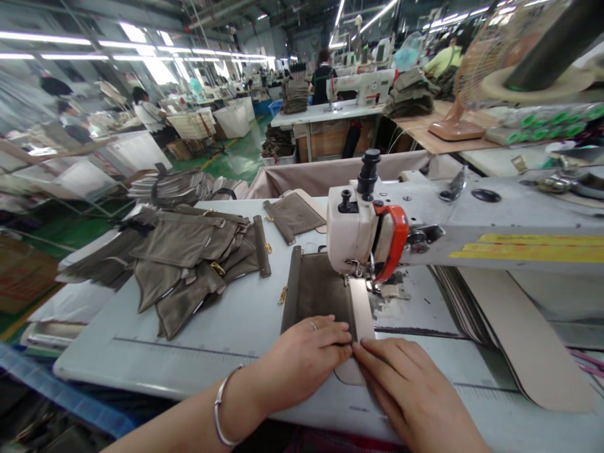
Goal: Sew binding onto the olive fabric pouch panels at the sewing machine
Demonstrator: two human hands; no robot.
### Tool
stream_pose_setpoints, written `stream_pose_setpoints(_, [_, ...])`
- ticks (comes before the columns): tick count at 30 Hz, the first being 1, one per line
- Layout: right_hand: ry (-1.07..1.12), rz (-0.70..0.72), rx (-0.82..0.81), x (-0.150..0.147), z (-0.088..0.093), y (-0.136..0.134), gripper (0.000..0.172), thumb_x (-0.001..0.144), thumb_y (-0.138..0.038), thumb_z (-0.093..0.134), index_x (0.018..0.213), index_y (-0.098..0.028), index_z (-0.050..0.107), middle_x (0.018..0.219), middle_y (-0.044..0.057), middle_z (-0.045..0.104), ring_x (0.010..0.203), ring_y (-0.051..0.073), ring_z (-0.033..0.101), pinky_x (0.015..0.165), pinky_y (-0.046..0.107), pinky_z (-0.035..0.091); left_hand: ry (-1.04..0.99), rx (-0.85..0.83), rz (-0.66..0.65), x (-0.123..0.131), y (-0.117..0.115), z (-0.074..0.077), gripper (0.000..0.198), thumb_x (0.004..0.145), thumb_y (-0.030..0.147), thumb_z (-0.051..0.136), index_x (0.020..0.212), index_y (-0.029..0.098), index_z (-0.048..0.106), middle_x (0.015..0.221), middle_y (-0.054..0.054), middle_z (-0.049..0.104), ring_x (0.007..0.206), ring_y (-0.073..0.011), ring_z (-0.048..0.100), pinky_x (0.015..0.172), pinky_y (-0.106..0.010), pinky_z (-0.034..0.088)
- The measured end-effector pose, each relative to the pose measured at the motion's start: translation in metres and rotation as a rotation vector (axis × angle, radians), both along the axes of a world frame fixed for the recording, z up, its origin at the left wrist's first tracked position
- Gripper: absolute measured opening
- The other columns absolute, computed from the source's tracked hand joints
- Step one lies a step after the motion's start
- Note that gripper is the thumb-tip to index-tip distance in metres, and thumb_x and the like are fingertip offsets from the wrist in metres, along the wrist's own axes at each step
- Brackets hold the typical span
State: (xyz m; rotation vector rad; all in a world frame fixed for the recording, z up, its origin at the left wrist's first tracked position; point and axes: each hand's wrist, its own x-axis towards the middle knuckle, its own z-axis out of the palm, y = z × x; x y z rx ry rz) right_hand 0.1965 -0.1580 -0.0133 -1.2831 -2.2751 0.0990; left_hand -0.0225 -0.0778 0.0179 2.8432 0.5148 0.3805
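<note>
A dark olive leather-like panel (pixel 318 283) lies under the head of a sewing machine (pixel 363 233), on top of a beige-faced panel (pixel 361 308) whose strip shows along the right side. My left hand (pixel 306 349) lies on the olive panel, fingers stretched flat and close together. The fingertips of my right hand (pixel 406 384) press at the near part of the beige panel's edge, touching my left fingertips; its thumb is hidden. A gold-coloured clasp (pixel 283 294) hangs at the olive panel's left edge. The presser foot (pixel 372 286) sits beside the panels' right edge.
A heap of similar olive pieces (pixel 198 251) with gold clasps lies left on the white table (pixel 226 377). Another piece (pixel 297 214) lies behind. Stacked beige-faced panels (pixel 523 346) lie under the machine arm at right. A fan (pixel 460 126) and several workers are farther back.
</note>
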Motion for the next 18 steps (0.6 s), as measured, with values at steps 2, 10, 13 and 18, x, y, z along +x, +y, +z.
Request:
stream_pose_setpoints(2, [-0.008,-0.003,0.003,0.001,-0.001,0.002,0.034,0.095,-0.016,0.045,0.128,-0.018,0.055,0.115,0.008,0.062,0.1,0.022,0.056,0.087,0.041,0.049,-0.005,0.026,0.0,0.002,0.004,-0.001,0.026,0.098,0.017,0.045,0.117,0.015,0.062,0.123,-0.005,0.066,0.125,-0.0152,0.053,0.116,-0.035,0.035])
stream_pose_setpoints(10, [-0.019,-0.027,-0.059,0.002,0.0,0.012,0.037,0.093,-0.016,0.05,0.13,-0.019,0.053,0.116,0.007,0.06,0.103,0.023,0.053,0.089,0.043,0.047,-0.058,0.055,0.012,0.006,0.021,-0.006,0.026,0.099,0.016,0.043,0.115,0.012,0.063,0.121,-0.007,0.067,0.123,-0.0151,0.055,0.115,-0.033,0.037])
stream_pose_setpoints(13, [-0.025,-0.039,-0.08,0.001,0.003,0.016,0.035,0.093,-0.016,0.051,0.127,-0.021,0.054,0.115,0.006,0.06,0.102,0.022,0.053,0.089,0.043,0.046,-0.064,0.052,0.026,0.008,0.027,-0.006,0.027,0.098,0.015,0.042,0.114,0.012,0.064,0.121,-0.007,0.067,0.121,-0.0146,0.057,0.115,-0.031,0.036])
stream_pose_setpoints(18, [-0.02,-0.054,-0.055,0.0,0.009,0.026,0.032,0.092,-0.02,0.054,0.123,-0.021,0.056,0.113,0.005,0.06,0.101,0.023,0.053,0.088,0.043,0.046,-0.053,0.032,0.031,0.01,0.038,-0.006,0.028,0.097,0.013,0.042,0.117,0.011,0.062,0.121,-0.007,0.067,0.123,-0.0155,0.056,0.114,-0.032,0.037])
